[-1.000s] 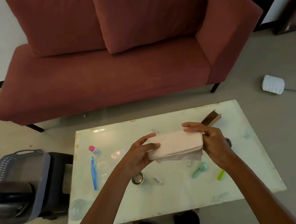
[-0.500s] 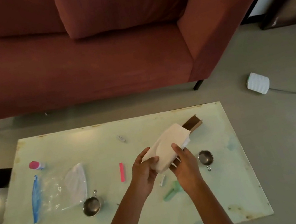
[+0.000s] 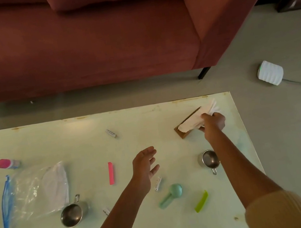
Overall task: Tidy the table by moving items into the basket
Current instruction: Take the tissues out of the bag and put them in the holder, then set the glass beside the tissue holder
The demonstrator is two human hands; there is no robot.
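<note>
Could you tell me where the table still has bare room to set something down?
Bare: the far strip between the pink-capped bottle and the small clip, and the near edge below the green clip. Crowded: around the plastic bag and the teal scoop.

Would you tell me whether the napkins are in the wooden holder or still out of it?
Partly in. The napkins sit in the wooden holder, while the right hand grips their far end, which sticks out.

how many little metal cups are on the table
2. One small steel cup with a handle sits near the front left, beside the clear plastic bag. The other steel cup is on the right, partly behind the right forearm. None seems hidden.
</note>
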